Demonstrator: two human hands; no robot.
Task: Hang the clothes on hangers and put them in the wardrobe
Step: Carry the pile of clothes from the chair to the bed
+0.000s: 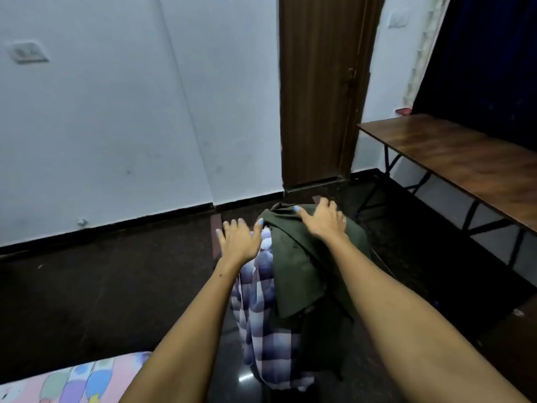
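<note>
now both hands reach the pile mid-floor: right hand (324,221) lies flat on the green garment (302,266), left hand (239,238) spread beside the checked shirt (261,315); best lift the top one alone.

Count of things in the room, by kind

Two garments hang over something in the middle: one dark green garment (302,257) and one blue-and-white checked garment (261,315); what carries them is hidden, so it cannot be counted. Two hands are in view, one left hand (239,238) and one right hand (324,219), each with bare forearm. There is one long wooden table (453,158) at the right, one brown door (319,91), and two wall switch plates, one switch plate at the left (27,52) and one switch plate near the door (397,18). One patterned pink cloth (87,379) lies at the bottom left corner.
</note>
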